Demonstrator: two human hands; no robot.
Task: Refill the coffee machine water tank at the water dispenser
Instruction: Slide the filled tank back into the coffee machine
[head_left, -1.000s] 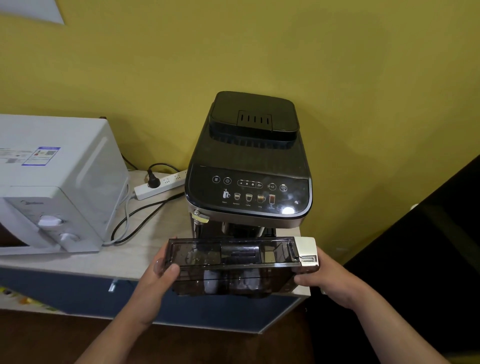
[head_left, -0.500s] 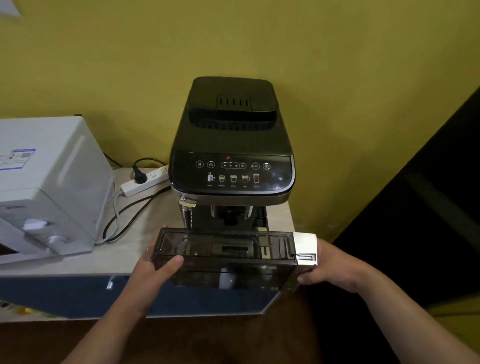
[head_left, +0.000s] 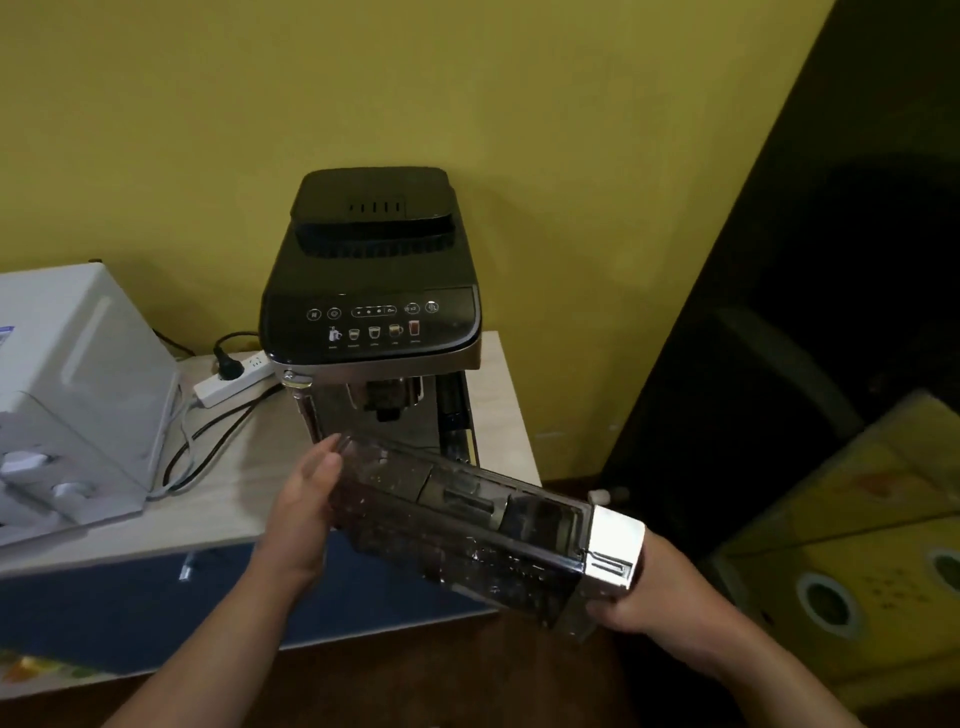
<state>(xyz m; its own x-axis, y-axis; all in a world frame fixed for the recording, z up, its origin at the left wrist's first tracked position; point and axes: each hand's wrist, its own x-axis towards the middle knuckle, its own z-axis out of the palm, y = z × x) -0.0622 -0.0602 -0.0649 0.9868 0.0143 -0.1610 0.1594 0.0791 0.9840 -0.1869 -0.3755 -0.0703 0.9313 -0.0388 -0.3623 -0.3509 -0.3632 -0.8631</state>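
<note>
Since the earlier frames, we have swung the water tank (head_left: 470, 525) away from its level, square-on pose in front of the coffee machine (head_left: 374, 312) and carried it to the right, so it now hangs tilted, clear of the surface (head_left: 244, 467) edge and partly out over the floor.

From the head camera, the only view we have, the tank's long axis runs from upper left to lower right, the clear end higher and nearer the machine, the silver-capped end lower and nearer us. Our left hand (head_left: 306, 514) lies flat against the clear end, palm inward, fingers spread rather than curled round; it props more than it clamps. Our right hand (head_left: 649, 592) is closed round the capped end from beneath and behind, and we judge it bears most of the weight. So the grip is two-handed, one hand at each end, with the tank spanning the gap between them.

Droplets cling inside the walls; how much water remains we cannot tell. The slot on the machine's right side (head_left: 454, 415) stands empty. No dispenser shows anywhere. We judge the coming move is a turn and a carry led by the capped end, and levelling the tank first would guard against a spill. The microwave (head_left: 78, 389) and power strip (head_left: 234, 376) sit well off to the left.
</note>
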